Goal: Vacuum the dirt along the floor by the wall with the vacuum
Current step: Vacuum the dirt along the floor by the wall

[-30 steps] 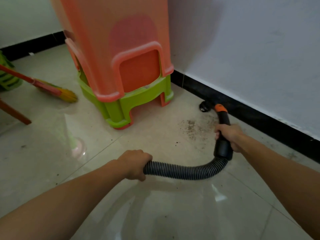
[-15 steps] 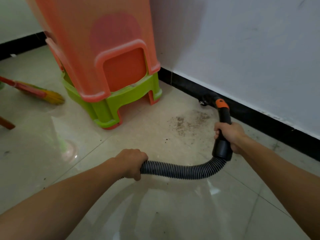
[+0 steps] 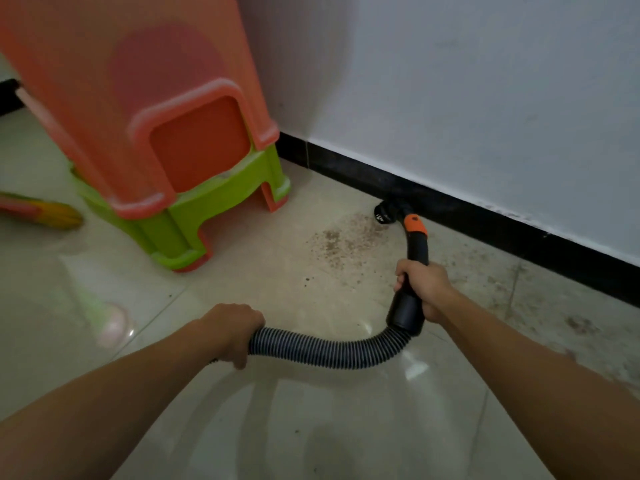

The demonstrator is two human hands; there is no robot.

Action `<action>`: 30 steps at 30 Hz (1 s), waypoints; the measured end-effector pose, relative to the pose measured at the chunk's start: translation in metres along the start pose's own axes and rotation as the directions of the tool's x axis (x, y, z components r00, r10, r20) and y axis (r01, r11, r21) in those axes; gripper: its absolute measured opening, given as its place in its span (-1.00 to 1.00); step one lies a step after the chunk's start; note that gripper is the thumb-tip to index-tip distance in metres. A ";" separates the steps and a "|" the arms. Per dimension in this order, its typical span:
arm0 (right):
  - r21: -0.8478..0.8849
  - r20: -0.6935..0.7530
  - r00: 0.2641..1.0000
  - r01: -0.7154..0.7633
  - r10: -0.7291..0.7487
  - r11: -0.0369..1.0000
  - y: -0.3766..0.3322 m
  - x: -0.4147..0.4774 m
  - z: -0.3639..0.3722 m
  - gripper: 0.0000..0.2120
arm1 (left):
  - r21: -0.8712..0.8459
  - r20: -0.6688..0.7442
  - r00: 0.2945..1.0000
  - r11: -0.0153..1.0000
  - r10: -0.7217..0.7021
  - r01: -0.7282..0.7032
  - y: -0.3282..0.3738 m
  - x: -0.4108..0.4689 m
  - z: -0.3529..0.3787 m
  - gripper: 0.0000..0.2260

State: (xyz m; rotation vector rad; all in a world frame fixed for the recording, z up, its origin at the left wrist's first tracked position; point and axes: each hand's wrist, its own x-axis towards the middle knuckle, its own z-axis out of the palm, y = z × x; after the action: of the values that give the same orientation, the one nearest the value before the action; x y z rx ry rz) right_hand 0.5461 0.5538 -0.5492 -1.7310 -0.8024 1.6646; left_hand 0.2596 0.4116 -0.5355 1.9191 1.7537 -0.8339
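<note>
Black wand: rigid vacuum tube with an orange collar close to its far end, slanting away toward the far right.
Right hand: fingers curled round the wand's near part, just above its wide black cuff.
Ribbed hose: grey-black; it leaves the cuff, bends left and runs low over the pale, glossy tiled floor. Whether it touches the tiles cannot be told.
Left hand: knuckles up, clenched round the hose's left end.
Wall: white, on the far right, with a black skirting along its foot.
Nozzle: small black head at the wand's far tip, down at floor level and hard against the skirting.
Dirt: brown specks scattered on the tile just left of and nearer than the nozzle, between the stools and the wand; fainter smudges lie along the skirting further right.
Stools: orange stool nested over a green stool, far left, close to the wall; orange feet show beneath the green one.
Broom: yellow-orange bristles lying on the floor at the left edge, blurred.
</note>
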 end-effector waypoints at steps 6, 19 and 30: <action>0.022 0.021 1.000 -0.024 0.024 0.999 0.001 -0.005 0.000 -0.86 | -0.056 -0.042 0.999 0.998 -0.026 0.023 -0.002 -0.022 0.004 -0.61; -0.394 0.288 0.956 0.074 0.046 0.916 -0.021 -0.009 0.032 -0.71 | -0.145 -0.021 1.000 0.989 0.003 -0.006 0.009 -0.049 0.016 -0.61; -0.598 0.395 0.907 0.132 0.147 0.791 -0.045 -0.021 0.008 -0.74 | -0.169 0.027 0.999 0.985 0.030 -0.025 0.035 -0.057 0.025 -0.62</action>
State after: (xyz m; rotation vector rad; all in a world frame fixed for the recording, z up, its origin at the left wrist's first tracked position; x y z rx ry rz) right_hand 0.5367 0.5669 -0.5014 -1.7738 -1.7098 1.9565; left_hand 0.2882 0.3488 -0.5188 1.8076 1.7179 -0.6766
